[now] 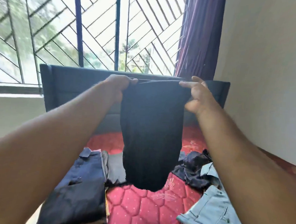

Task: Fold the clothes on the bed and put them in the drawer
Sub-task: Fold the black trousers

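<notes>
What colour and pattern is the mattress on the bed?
The quilted mattress is red with a stitched hexagon pattern, seen in the head view.

This is a bedroom in a home. A bed (139,205) with a red quilted mattress fills the lower middle of the frame, and its dark grey padded headboard (73,84) stands across the centre. Behind it, in the upper left and middle, a large window (96,28) with a diagonal metal grille looks out on green trees. A purple curtain (199,37) hangs at the upper right beside a plain cream wall (269,66). Clothes (81,185) lie loose and in piles on the mattress at lower left and lower right.
</notes>
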Available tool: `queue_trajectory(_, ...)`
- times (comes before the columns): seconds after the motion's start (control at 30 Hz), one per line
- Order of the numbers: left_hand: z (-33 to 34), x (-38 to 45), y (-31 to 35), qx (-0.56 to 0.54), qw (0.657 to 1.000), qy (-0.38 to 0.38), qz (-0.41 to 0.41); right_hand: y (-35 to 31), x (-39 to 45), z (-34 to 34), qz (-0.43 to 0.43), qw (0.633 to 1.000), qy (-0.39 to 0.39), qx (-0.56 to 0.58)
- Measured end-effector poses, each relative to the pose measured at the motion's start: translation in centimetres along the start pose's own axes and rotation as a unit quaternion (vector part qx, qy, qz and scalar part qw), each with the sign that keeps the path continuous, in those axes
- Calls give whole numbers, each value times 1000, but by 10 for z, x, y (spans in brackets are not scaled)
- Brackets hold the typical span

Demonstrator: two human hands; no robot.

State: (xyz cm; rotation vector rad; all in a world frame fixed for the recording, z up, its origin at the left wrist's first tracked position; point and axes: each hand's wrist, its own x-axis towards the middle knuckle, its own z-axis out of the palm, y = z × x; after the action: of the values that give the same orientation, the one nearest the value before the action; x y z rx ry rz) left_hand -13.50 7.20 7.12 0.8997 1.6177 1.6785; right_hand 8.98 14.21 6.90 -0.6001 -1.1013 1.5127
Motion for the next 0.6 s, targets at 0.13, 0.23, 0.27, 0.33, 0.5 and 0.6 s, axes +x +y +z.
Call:
queue_trajectory(0.13, -4, -6, -13, -15, 999, -1, -28, 10, 6, -11, 28, 999, 10, -32)
queue_trajectory(0.23, -4, -19, -14, -33, 998, -32, -53, 8, 10, -11, 21, 995, 46, -91)
queue_trajectory(0.27, -5, -24, -12, -37, 997, -39, -59, 6, 12, -11, 17, 991, 47, -124)
queue_trajectory(0.33, -8, -28, -12, -61, 995, -31, -79, 0, 17, -10, 16, 966, 22, -258)
queue_trajectory(0.5, -5, -7, -43, -30, 998, 17, -45, 1, 23, -7, 16, 854, -20, -520)
queue_trajectory(0.6, -3, 6, -70, -58, 997, 11, -45, 18, 34, -15, 29, 836, -3, -547)
